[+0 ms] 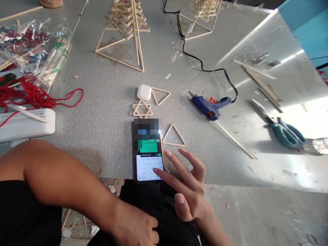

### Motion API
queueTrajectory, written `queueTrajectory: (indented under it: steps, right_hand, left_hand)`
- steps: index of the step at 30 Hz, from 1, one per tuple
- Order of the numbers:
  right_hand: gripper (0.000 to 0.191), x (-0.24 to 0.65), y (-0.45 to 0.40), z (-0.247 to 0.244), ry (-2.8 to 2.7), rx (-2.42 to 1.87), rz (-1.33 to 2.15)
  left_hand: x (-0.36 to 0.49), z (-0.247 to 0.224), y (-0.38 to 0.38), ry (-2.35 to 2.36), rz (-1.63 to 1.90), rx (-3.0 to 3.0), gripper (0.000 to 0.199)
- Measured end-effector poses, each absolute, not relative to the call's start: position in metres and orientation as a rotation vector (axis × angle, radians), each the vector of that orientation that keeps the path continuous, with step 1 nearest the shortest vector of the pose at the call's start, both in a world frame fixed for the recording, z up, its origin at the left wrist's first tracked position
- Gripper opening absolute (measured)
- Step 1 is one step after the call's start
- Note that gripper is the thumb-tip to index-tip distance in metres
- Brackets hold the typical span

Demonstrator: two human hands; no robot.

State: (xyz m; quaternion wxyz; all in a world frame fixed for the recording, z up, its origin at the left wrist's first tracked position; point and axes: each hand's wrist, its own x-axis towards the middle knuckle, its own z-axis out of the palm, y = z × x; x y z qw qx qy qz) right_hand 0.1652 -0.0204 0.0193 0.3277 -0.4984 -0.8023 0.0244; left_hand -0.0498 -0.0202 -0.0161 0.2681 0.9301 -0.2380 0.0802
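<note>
The phone [150,167] lies low centre in the frame, at the edge of the table [102,119]; probably light, stiff, slick, best gripped along its long sides. Right hand [191,191]: fingers [174,181] spread; left hand [135,223]: curled, grip unclear.

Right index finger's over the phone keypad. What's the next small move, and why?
Probably a light tap by the right hand on the phone: its index fingertip is already over the lit on-screen keypad, though contact is hard to tell. The glue gun lies apart from both hands, so typing looks like the nearest action.
</note>
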Motion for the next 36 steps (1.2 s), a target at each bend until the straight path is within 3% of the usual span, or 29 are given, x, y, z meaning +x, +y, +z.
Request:
queueTrajectory:
  steps: [12, 31, 36]
  right_hand:
    - [0.059, 0.14, -0.002, 0.029, -2.253, -1.36, 0.103]
    - [0.058, 0.145, -0.01, 0.028, -2.202, -1.376, 0.134]
    - [0.059, 0.139, -0.004, 0.03, -2.318, -1.388, 0.155]
  left_hand:
    - [-0.051, -0.023, -0.028, -0.63, 0.197, 2.521, 0.036]
    - [-0.047, -0.011, -0.019, -0.666, 0.072, 2.539, 0.063]
    - [-0.047, -0.013, -0.021, -0.645, 0.067, 2.541, 0.057]
